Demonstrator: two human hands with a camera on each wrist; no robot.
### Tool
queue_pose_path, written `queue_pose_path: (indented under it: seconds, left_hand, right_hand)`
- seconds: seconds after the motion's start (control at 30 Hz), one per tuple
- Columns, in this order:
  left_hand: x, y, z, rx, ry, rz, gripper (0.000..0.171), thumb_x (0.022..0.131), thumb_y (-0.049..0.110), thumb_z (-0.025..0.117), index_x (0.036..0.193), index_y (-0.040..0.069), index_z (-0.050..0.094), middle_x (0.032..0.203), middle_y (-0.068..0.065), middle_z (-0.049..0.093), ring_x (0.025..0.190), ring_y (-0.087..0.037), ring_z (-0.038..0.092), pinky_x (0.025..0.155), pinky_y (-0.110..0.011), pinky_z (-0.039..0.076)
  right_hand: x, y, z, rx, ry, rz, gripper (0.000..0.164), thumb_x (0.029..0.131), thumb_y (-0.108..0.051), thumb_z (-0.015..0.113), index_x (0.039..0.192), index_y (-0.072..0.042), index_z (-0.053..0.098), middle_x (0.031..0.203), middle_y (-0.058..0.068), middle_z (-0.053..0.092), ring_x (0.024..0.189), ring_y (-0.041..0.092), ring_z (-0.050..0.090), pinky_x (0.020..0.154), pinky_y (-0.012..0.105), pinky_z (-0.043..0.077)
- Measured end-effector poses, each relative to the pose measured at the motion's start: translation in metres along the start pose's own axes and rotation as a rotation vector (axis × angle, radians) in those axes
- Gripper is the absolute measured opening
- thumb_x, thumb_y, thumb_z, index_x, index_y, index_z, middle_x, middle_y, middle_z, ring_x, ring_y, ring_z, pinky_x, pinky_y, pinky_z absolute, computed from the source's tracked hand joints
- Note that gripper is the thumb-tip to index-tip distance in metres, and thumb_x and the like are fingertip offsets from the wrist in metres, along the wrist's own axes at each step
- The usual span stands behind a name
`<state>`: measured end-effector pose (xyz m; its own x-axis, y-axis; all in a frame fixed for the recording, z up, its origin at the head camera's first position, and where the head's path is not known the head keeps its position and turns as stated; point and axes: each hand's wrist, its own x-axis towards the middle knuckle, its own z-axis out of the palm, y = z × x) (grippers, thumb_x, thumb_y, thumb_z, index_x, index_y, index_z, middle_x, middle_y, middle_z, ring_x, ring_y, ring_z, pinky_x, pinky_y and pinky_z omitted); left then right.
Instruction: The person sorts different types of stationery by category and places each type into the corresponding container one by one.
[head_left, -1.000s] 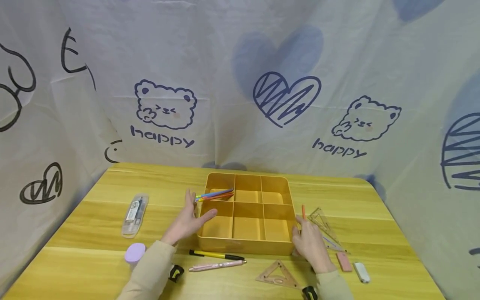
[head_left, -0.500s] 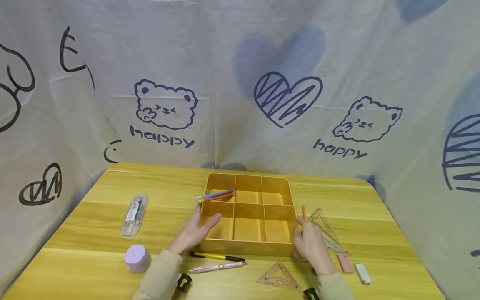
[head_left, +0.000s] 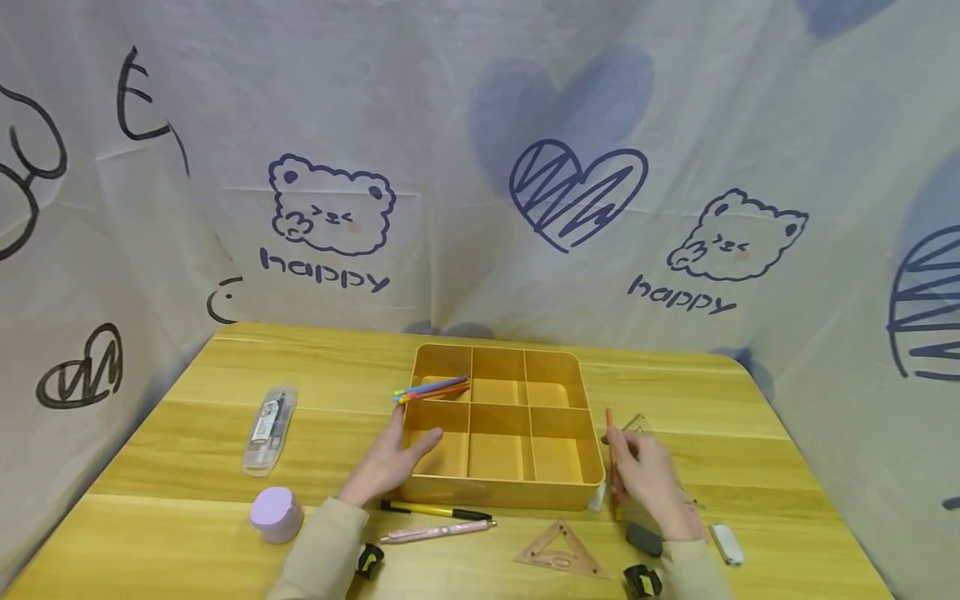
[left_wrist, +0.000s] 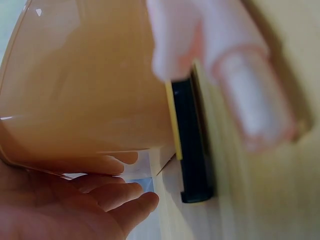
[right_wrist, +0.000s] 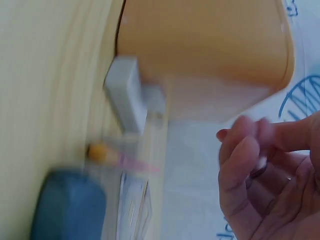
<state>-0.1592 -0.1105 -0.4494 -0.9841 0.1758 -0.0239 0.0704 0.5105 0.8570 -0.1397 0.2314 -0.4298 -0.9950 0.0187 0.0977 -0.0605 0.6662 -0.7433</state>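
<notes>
We judge little done: slim multicoloured pens (head_left: pixel 433 389) lean back-left in yellow plastic six-compartment box (head_left: pixel 498 494), centre of wood-grain table (head_left: pixel 180 450); yellow-and-black pen (head_left: pixel 435 510), pink pen (head_left: pixel 438 532), brown triangular ruler (head_left: pixel 573 566) left outside. Left hand (head_left: pixel 384 467) relaxed, touching box; right hand (head_left: pixel 647 477) beside it, fingers bent, hold: can't tell.

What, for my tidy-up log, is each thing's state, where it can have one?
Tray: upright, five compartments look empty
Colored pens: bunched, jutting over tray's rim
Clear case: looks closed, items inside
Purple tub: upright, looks closed
Yellow pen: flat
Pink pen: flat
Triangle ruler: flat
White eraser: flat
Left hand: thumb spread
Right hand: grip unclear
</notes>
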Motion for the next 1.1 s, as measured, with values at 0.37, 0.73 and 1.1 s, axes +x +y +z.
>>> queue_pose_path:
  seconds: [0.37,0.73,1.1]
  left_hand:
    - [0.002,-0.002,0.0,0.001,0.007,0.007,0.089,0.097,0.04,0.053,0.15,-0.01,0.001,0.149,-0.038,0.012,0.133,-0.05,0.019,0.11,-0.062,0.017]
    - [0.002,-0.002,0.0,0.006,-0.004,-0.001,0.089,0.097,0.038,0.053,0.15,-0.009,-0.001,0.15,-0.036,0.01,0.134,-0.05,0.018,0.111,-0.062,0.016]
    - [0.003,-0.004,0.0,-0.021,-0.008,0.006,0.089,0.097,0.035,0.054,0.15,-0.01,-0.002,0.15,-0.037,0.009,0.135,-0.049,0.016,0.111,-0.061,0.015]
  right_hand:
    - [0.002,0.021,-0.004,-0.32,-0.038,0.066,0.01,0.087,-0.007,0.063,0.084,0.001,0.069,0.066,0.005,0.061,0.049,0.012,0.046,0.042,0.025,0.039]
    - [0.001,0.023,0.001,-0.37,-0.121,0.11,0.012,0.081,-0.007,0.07,0.07,-0.006,0.065,0.063,0.002,0.061,0.055,0.015,0.05,0.046,0.028,0.041]
    - [0.001,0.025,0.004,-0.369,-0.14,0.127,0.018,0.079,-0.006,0.073,0.062,-0.008,0.065,0.056,0.0,0.06,0.05,0.013,0.052,0.045,0.027,0.043]
